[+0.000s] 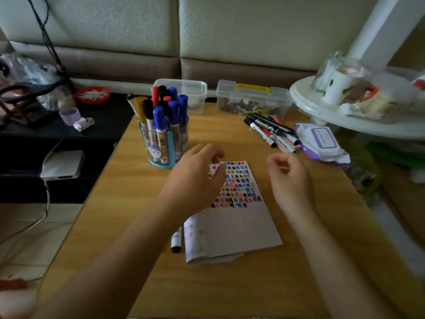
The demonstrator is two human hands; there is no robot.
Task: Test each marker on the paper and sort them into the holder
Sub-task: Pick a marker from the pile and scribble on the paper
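A notepad [239, 226] lies in the middle of the wooden table [115, 203], its upper part covered with coloured test marks. My left hand [197, 176] hovers over the pad's top left corner, fingers loosely spread, holding nothing. My right hand [289, 178] hangs just right of the pad with fingers loosely curled and empty. A clear holder with a blue frame [163, 143] stands beyond my left hand, packed with several blue, black, red and yellow markers. A pile of loose markers [273, 132] lies at the far right. One black-capped marker [176, 240] lies left of the pad.
Two clear plastic boxes [250, 97] stand along the table's far edge. A purple wet-wipe pack [322, 141] lies beside the marker pile. A white round stand [345, 116] with cups overhangs the right. A dark low shelf [69, 132] with clutter borders the left.
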